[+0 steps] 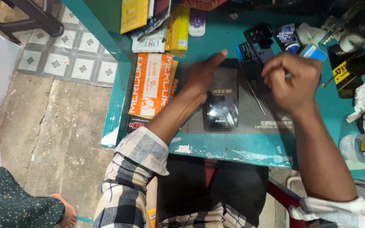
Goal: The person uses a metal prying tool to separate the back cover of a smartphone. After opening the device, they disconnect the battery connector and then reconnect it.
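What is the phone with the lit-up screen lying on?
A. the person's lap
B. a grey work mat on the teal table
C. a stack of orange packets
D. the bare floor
B: the phone lies flat on the grey work mat spread over the teal table, with the left hand resting just above it; the orange packets sit off to the side of the mat.

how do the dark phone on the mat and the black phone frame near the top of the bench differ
The phone lies whole under the left hand, its glossy screen intact; the frame is an open shell with cut-outs, untouched. The phone rests on the grey mat; the frame mostly on the teal bench. Both are dark.
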A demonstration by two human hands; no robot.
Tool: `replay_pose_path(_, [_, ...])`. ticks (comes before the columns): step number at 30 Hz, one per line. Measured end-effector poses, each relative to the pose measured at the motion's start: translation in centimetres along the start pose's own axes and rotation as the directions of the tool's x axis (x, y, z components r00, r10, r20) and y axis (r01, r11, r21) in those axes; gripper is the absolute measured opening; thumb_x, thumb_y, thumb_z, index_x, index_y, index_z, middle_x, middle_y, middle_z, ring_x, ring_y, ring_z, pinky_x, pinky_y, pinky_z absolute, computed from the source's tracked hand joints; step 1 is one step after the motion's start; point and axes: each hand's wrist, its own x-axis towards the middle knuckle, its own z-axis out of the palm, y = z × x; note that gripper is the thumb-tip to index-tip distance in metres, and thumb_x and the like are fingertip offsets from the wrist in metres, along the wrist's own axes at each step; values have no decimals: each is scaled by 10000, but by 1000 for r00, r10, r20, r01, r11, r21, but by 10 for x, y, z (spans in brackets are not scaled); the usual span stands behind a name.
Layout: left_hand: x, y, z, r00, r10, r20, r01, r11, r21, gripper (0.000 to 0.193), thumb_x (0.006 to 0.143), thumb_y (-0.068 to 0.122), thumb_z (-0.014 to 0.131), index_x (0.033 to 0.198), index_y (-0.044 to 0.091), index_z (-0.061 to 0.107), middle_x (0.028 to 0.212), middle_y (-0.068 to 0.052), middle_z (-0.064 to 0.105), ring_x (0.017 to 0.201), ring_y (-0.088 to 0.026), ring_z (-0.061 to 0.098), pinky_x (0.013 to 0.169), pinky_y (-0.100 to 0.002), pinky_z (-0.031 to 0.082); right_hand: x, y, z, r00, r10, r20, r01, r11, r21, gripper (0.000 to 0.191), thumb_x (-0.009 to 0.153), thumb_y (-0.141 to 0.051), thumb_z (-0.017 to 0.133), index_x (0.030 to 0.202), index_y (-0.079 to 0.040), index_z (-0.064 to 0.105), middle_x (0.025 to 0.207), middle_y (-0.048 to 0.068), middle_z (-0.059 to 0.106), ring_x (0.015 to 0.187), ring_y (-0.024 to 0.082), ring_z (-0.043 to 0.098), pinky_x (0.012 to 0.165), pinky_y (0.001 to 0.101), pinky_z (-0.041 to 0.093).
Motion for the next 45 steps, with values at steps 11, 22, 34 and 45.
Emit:
replay_pose_path(11, [-12,-13,-3,995,-44,92,58,986,-156,627,824,401,827,1288,17,654,1301,-125,649,1214,-241,574,1064,-445,430,20,-14,25,999,-18,27,23,984,-175,192,959,42,573,846,11,724,716,118,679,591,160,654,561,272,486])
replay_pose_path(22, [-11,-9,-11,950,-292,113,307,938,-161,560,797,360,819,1206,-7,708,1179,-130,706,1014,-227,674,867,-423,576,1,4,18,989,-114,91,135,952,-274,165,960,28,620,851,-37,725,822,94,721,654,188,687,589,298,529])
replay_pose_path(34, [-5,-14,-13,954,-280,109,297,932,-208,519,832,318,812,1237,11,706,1223,-92,710,1077,-186,670,943,-355,535,-6,16,15,985,-83,151,135,918,-374,137,947,-15,646,860,-72,734,850,82,741,651,204,685,587,314,531])
replay_pose_path(45, [-6,-19,-17,946,-310,94,320,938,-133,627,822,381,793,1291,-17,675,1282,-151,696,1134,-233,658,985,-381,520,2,10,10,833,412,370,-103,772,-627,199,978,-293,674,1089,-178,793,775,151,726,715,372,701,681,495,571])
